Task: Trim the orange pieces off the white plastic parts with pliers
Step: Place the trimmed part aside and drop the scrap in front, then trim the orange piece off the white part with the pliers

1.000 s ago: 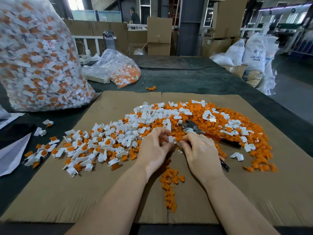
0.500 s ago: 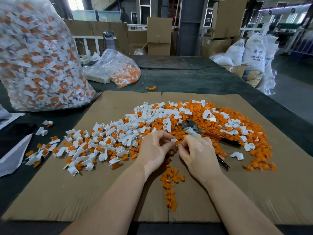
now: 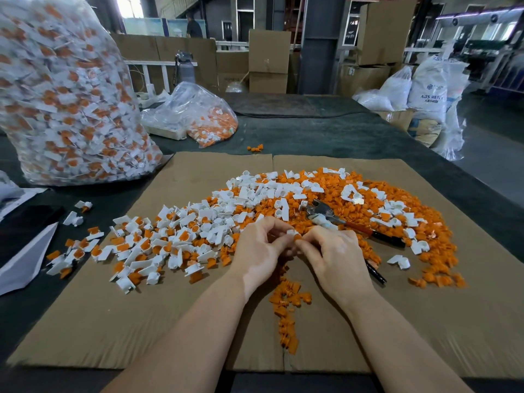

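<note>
Corrugated cardboard [image 3: 175, 316] carries glossy white-and-orange plastic parts [image 3: 170, 239]; left hand [image 3: 259, 251] and right hand [image 3: 334, 259], fingers curled, pinch one small part [image 3: 293, 234] between them.

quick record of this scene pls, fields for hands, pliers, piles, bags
left hand: pinches a small white and orange part
right hand: pinches the same part
pliers: lying on the orange pile, held by neither hand
untrimmed parts: spread on left of cardboard
orange offcuts: heaped on right
big bag: far left, full of parts

Matt brown cardboard sheet [image 3: 175, 321] on the dark desk [image 3: 326, 137], glossy clear plastic bag [image 3: 65, 95], dull metal pliers [image 3: 323, 212], smooth plastic parts [image 3: 198, 222].
</note>
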The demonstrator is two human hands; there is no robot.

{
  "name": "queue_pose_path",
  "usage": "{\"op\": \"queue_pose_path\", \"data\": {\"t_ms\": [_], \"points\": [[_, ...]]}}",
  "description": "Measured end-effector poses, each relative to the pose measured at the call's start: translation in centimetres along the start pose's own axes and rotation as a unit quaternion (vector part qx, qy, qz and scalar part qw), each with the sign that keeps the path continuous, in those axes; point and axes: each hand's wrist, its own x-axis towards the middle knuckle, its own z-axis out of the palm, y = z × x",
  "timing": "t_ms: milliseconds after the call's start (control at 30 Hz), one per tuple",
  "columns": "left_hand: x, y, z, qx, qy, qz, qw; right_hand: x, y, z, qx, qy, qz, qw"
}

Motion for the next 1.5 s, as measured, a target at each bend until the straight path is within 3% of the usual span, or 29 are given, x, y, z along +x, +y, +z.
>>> {"op": "queue_pose_path", "data": {"t_ms": [167, 533, 867, 967, 1033, 1100, 1167, 1300, 1500], "points": [[0.0, 0.0, -0.5, -0.103, -0.011, -0.041, 0.994, 0.0, -0.2, -0.4, 0.045, 0.039, -0.008, 0.998], [0.3, -0.5, -0.4, -0.023, -0.024, -0.003, 0.999, 0.0, -0.4, -0.8, 0.034, 0.024, -0.039, 0.998], [0.2, -0.3, -0.3, -0.028, -0.022, -0.004, 0.999, 0.1, -0.4, -0.7, 0.030, 0.019, -0.044, 0.998], [0.2, -0.2, -0.2, -0.039, -0.015, -0.016, 0.999, 0.1, -0.3, -0.9, 0.010, 0.046, 0.001, 0.999], [0.3, -0.2, -0.2, -0.063, -0.011, -0.029, 0.998, 0.4, 0.1, -1.3, -0.054, 0.061, 0.081, 0.993], [0.4, -0.2, -0.2, -0.073, -0.005, -0.034, 0.997, 1.1, 0.8, -2.2, -0.133, 0.008, 0.202, 0.970], [0.5, -0.2, -0.1, -0.076, -0.001, -0.037, 0.996, 1.8, 1.4, -3.1, -0.178, -0.097, 0.288, 0.936], [0.7, -0.1, -0.1, -0.095, -0.001, -0.046, 0.994, 3.1, 2.0, -4.0, -0.199, -0.240, 0.302, 0.901], [1.7, 0.2, 0.0, -0.189, 0.021, -0.120, 0.974, 3.2, 1.8, -4.6, -0.250, -0.168, 0.236, 0.924]]}}
